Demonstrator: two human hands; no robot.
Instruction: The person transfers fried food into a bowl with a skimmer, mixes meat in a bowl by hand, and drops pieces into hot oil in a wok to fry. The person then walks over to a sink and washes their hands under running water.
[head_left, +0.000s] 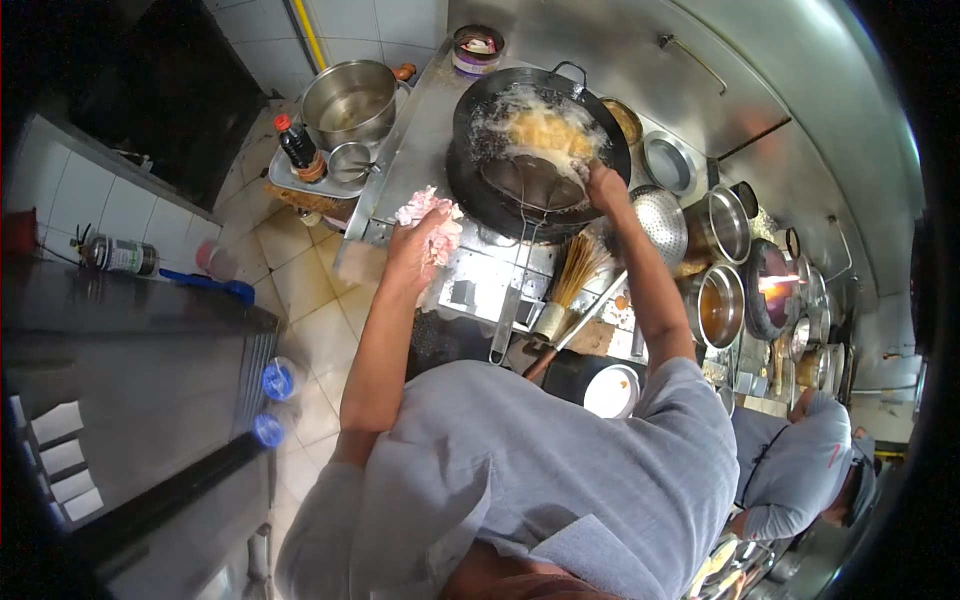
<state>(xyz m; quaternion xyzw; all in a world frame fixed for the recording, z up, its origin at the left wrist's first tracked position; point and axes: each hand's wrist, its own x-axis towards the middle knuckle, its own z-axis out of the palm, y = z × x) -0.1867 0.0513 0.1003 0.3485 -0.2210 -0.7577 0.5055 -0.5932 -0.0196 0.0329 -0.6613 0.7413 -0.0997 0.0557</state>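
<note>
Pink-white clump (441, 240), clenched in my left hand (414, 241), sits near-left of the black wok (463, 175); my right hand (604, 188), grip unreadable, is nearer the frothing yellow food (550, 130).

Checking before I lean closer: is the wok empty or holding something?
Holding something: in the wok, pale froth surrounds golden food. How deep it is, I cannot tell.
</note>
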